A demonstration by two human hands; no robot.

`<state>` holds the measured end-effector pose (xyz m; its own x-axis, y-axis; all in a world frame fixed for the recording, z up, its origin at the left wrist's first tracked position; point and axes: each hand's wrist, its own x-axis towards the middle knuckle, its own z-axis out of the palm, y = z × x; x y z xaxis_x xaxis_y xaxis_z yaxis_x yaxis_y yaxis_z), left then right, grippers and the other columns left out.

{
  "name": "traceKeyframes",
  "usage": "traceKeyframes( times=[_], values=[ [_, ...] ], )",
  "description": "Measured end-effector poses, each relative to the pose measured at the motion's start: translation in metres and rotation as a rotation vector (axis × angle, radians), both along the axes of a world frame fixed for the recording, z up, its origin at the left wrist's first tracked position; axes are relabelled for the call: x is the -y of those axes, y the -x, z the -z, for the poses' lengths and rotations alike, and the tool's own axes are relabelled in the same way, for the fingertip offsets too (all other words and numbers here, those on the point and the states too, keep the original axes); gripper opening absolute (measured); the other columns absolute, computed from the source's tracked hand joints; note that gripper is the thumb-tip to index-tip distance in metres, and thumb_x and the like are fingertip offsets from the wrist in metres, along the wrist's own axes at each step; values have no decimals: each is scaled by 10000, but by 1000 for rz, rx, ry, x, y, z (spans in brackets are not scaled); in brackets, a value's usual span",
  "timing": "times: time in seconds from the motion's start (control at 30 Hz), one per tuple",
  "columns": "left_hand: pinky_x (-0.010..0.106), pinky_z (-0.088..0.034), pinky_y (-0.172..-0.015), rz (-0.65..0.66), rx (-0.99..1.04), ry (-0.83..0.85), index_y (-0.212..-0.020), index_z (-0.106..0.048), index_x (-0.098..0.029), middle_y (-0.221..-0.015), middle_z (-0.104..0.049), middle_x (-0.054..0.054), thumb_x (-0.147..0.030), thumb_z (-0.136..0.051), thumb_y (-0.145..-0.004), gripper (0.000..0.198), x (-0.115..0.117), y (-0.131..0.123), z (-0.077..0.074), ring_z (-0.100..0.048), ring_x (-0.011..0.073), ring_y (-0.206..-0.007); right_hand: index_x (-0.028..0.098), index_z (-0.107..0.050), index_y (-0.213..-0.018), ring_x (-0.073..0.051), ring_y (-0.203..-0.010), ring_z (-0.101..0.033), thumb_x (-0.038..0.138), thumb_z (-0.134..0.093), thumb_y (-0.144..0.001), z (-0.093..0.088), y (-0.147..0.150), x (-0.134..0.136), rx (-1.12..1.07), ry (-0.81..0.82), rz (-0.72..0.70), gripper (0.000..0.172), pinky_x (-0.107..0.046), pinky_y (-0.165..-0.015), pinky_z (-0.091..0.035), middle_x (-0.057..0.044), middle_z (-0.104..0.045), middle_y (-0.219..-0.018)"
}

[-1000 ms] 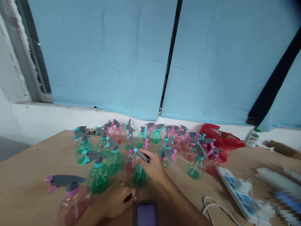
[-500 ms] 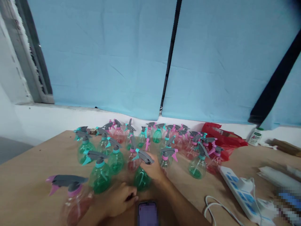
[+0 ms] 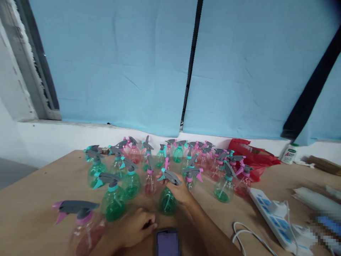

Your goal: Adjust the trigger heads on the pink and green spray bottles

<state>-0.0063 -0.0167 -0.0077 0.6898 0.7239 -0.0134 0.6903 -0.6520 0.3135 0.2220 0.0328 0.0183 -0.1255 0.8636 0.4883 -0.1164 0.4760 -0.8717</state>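
Observation:
My right hand is closed round the neck of a spray bottle with green liquid, a turquoise collar and a grey trigger head. That bottle is upright, at the front of a crowd of similar bottles. My left hand rests loosely curled on the table, with nothing seen in it. Nearest to it are a green spray bottle behind and a pink one to the left. A phone lies between my forearms at the bottom edge.
Several more green and pink spray bottles stand across the wooden table. To the right are a red plastic bag, a white bottle, and a power strip with a white cable. Blue curtains hang behind.
My right hand has shifted slightly right with the green spray bottle, which looks more upright. My left hand has stayed in place.

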Motion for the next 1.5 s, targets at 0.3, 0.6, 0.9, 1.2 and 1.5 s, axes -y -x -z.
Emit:
traceKeyframes(
  times=[0.3, 0.6, 0.9, 1.2, 1.5],
  values=[
    [287, -312, -621, -12, -9, 3, -838, -616, -240, -778, -635, -4, -428, -520, -1016, 277, 3, -3, -7, -583, 174, -732, 235, -779, -1000, -186, -765, -704, 196, -587, -795, -7, -1, 4, -16, 9, -118, 284, -331, -796, -558, -32, -785, -941],
    [284, -339, -653, -41, -41, 19, -861, -639, -246, -827, -668, 4, -424, -513, -1017, 268, 5, -3, -9, -621, 184, -784, 199, -748, -780, -137, -577, -607, 156, -543, -655, -6, -1, 1, -98, 135, -203, 244, -243, -613, -464, 5, -701, -693],
    [281, -332, -649, -22, -21, 9, -850, -624, -242, -808, -648, 4, -448, -503, -1026, 297, 2, -3, -3, -600, 180, -775, 216, -768, -844, -152, -568, -570, 231, -518, -654, -18, -2, 5, 11, 110, -223, 314, -276, -647, -468, 14, -677, -638],
    [288, -312, -624, -11, -20, 24, -830, -610, -237, -774, -648, 3, -453, -476, -1040, 330, 2, -4, -5, -593, 174, -739, 235, -778, -880, -155, -555, -580, 225, -536, -632, -25, 2, 9, -12, 126, -171, 347, -269, -623, -476, 22, -692, -638],
    [287, -349, -669, -40, -15, 15, -870, -636, -250, -837, -657, 14, -492, -486, -1034, 328, 0, -1, 3, -592, 190, -798, 202, -771, -738, -140, -529, -586, 208, -563, -641, -10, 4, 5, -94, 143, -129, 230, -251, -581, -472, -3, -711, -641]
  ],
)
